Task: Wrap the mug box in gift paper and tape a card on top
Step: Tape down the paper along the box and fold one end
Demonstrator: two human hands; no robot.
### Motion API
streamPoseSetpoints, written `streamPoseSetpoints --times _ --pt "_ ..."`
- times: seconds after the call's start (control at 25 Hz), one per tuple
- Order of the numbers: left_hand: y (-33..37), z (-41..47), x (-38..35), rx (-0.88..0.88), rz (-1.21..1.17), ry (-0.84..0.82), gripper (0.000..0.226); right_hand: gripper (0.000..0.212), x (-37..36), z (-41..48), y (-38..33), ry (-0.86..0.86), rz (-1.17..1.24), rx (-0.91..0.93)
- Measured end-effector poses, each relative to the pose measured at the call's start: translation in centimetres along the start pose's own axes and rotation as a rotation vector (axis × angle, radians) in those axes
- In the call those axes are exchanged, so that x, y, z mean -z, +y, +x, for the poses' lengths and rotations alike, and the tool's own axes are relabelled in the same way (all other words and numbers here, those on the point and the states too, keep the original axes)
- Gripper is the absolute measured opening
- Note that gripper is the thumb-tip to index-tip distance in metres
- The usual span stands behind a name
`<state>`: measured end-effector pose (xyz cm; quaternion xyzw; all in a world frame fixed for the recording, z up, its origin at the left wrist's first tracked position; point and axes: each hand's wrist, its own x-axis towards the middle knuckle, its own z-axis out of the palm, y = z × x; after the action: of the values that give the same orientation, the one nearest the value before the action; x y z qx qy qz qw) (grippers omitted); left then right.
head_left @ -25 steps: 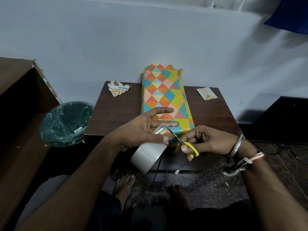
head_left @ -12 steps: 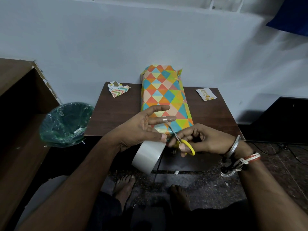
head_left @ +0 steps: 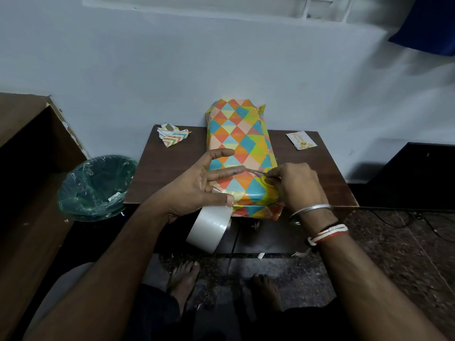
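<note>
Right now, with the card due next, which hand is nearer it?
Right. The right hand, holding scissors, is on the card's near side; the left hand, with the tape roll, is farther left across the box.

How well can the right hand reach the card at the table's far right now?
Probably yes: only bare table lies between the right hand and the card. But it grips the yellow scissors, so it likely must put them down first.
</note>
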<state>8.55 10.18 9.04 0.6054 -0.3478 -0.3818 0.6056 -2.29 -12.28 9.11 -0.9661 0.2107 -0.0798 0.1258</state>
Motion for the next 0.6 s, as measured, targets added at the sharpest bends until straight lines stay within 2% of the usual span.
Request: streamPoseSetpoints --times 0.08,0.12,0.16,0.24,0.28,0.4,0.6 --pt "0.3 -0.3 0.0 0.009 0.004 0.007 0.084 0.021 0.0 -0.7 -0.6 0.118 0.17 0.012" --pt "0.4 -0.4 0.0 0.008 0.009 0.003 0.084 0.018 -0.1 -1.0 -0.9 0.165 0.376 -0.011" --pt "0.5 -0.5 0.0 0.005 0.019 -0.007 0.084 0.017 0.0 -1.4 -1.4 0.141 0.654 -0.054" --pt "0.5 -0.8 0.1 -0.004 0.036 -0.027 0.084 0.025 0.3 -2.1 -2.8 -0.044 1.202 -0.142" --pt "0.4 -0.9 0.2 -0.008 0.042 -0.032 0.084 0.033 0.4 -2.5 -3.4 -0.121 1.369 -0.18" --pt "0.2 -1.5 0.4 -0.022 0.043 -0.036 0.085 0.052 0.6 -3.3 -4.8 -0.212 1.554 -0.276" --pt "-0.1 -2.5 0.3 -0.027 0.051 -0.095 0.085 0.049 0.4 -4.4 -5.9 -0.189 1.645 -0.352"
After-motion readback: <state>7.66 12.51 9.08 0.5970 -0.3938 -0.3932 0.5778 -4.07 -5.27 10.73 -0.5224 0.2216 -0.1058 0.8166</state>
